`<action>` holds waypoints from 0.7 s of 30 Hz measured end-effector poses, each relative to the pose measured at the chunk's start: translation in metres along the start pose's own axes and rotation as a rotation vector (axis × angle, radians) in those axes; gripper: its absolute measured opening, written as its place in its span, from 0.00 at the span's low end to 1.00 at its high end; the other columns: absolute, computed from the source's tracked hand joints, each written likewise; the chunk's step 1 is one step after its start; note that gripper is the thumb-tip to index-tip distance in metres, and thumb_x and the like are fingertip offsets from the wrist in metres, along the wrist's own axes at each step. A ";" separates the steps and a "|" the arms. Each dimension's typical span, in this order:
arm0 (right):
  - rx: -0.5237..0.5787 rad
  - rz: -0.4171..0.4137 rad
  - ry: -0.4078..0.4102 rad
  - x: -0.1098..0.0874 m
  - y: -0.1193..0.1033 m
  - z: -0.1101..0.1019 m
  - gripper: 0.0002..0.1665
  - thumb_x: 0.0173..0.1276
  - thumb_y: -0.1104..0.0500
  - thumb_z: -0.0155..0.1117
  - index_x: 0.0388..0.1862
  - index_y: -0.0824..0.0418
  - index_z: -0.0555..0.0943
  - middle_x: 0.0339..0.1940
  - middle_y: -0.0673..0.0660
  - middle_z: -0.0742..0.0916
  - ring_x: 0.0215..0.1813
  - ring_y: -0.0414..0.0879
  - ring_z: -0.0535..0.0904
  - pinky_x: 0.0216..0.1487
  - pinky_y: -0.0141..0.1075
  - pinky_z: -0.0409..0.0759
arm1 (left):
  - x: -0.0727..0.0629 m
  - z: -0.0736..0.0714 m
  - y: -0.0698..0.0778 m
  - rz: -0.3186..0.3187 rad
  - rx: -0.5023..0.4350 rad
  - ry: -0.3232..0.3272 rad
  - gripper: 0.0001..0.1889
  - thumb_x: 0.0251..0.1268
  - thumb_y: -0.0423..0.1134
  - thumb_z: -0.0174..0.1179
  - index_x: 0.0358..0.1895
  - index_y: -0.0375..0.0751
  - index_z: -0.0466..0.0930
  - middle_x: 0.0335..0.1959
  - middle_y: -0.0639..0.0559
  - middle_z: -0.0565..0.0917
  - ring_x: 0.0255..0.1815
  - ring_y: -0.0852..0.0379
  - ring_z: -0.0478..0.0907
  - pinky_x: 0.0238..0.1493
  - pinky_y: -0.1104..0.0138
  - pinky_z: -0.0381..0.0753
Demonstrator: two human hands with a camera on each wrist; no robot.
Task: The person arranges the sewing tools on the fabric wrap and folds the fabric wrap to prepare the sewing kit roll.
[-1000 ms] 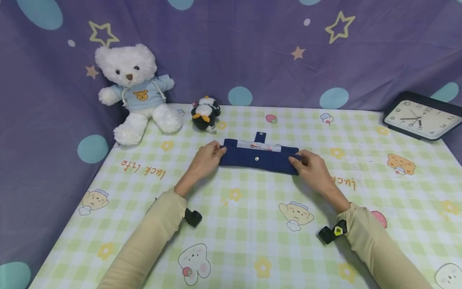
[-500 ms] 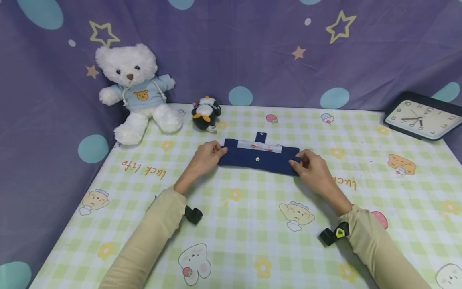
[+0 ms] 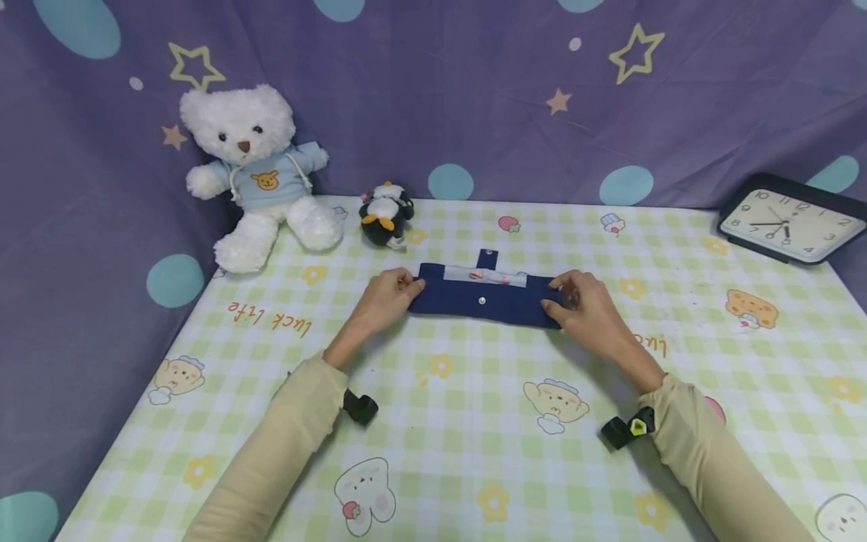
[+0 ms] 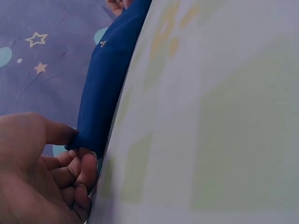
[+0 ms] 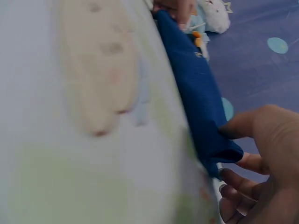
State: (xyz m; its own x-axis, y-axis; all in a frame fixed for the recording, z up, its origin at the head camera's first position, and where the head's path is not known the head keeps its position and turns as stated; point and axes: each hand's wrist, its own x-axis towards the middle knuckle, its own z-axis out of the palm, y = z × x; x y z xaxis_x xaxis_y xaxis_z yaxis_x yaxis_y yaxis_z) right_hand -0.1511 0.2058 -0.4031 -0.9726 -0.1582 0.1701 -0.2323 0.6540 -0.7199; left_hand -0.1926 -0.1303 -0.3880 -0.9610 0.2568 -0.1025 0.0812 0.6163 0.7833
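A navy fabric pouch (image 3: 460, 297) lies folded long and narrow on the table. It has a metal snap on its front, a pale strip (image 3: 485, 276) with small printed or enclosed shapes along the top, and a snap tab (image 3: 488, 259) sticking out behind. My left hand (image 3: 386, 301) pinches the pouch's left end; in the left wrist view the thumb is on top and fingers curl beneath. At the right end my right hand (image 3: 592, 312) holds it, thumb (image 5: 238, 126) on the fabric and fingers around the end fold. What is inside the pouch is hidden.
A white teddy bear (image 3: 260, 177) in a blue top sits at the back left, with a small penguin plush (image 3: 386, 214) beside it. A black-framed clock (image 3: 789, 222) leans at the back right. Behind the checked tablecloth (image 3: 447, 452) hangs a purple curtain (image 3: 488, 98).
My right hand has shifted slightly, its fingers a little more raised at the pouch's end. The left hand and the pouch stay nearly in place.
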 end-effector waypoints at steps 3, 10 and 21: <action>0.008 -0.032 -0.033 0.008 -0.005 -0.006 0.16 0.71 0.63 0.69 0.54 0.71 0.80 0.44 0.68 0.81 0.46 0.62 0.74 0.50 0.53 0.71 | -0.001 0.000 0.000 -0.002 -0.011 0.010 0.14 0.82 0.44 0.55 0.38 0.36 0.77 0.19 0.53 0.69 0.18 0.58 0.61 0.25 0.64 0.62; -0.011 -0.036 -0.119 0.044 -0.021 -0.006 0.16 0.79 0.58 0.62 0.54 0.71 0.81 0.47 0.68 0.85 0.49 0.62 0.79 0.54 0.55 0.76 | -0.003 0.001 0.000 0.009 -0.032 0.016 0.14 0.82 0.43 0.55 0.39 0.36 0.77 0.19 0.53 0.69 0.17 0.58 0.60 0.23 0.65 0.61; -0.108 -0.073 -0.264 0.096 -0.033 0.023 0.19 0.80 0.63 0.56 0.60 0.76 0.80 0.45 0.69 0.87 0.46 0.61 0.84 0.53 0.55 0.78 | -0.005 0.001 0.000 0.021 -0.047 0.020 0.14 0.81 0.43 0.56 0.40 0.35 0.78 0.21 0.52 0.72 0.18 0.58 0.61 0.23 0.65 0.62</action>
State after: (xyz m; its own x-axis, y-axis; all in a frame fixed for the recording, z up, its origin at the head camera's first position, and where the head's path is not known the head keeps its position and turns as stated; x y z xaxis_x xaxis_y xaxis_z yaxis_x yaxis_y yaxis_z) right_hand -0.2369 0.1524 -0.3782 -0.9224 -0.3852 0.0280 -0.3143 0.7067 -0.6339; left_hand -0.1874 -0.1308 -0.3882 -0.9644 0.2539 -0.0738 0.0893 0.5755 0.8129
